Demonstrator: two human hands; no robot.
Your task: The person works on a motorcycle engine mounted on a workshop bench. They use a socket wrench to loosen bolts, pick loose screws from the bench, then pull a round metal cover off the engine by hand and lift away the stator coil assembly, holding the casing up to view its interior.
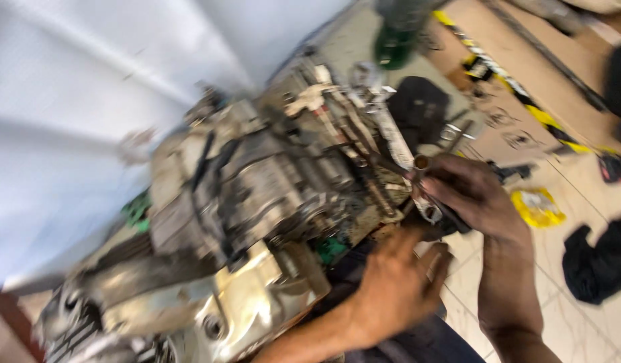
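A grimy, oily motorcycle engine [243, 195] fills the middle of the blurred head view, lying on its side with long studs and a silver cover showing. My right hand [475, 195] is closed around a small dark metal tool [423, 163], its tip held against the engine's right side by the studs. My left hand [394, 286] sits below it with fingers curled toward the engine's lower right edge; whether it grips anything is too blurred to tell.
A white sheet [75, 101] hangs at the left. On the tiled floor at the right lie a yellow packet [537, 205], black rags [596, 259], cardboard with yellow-black tape [525, 94], loose metal parts and a green object [393, 40] at the top.
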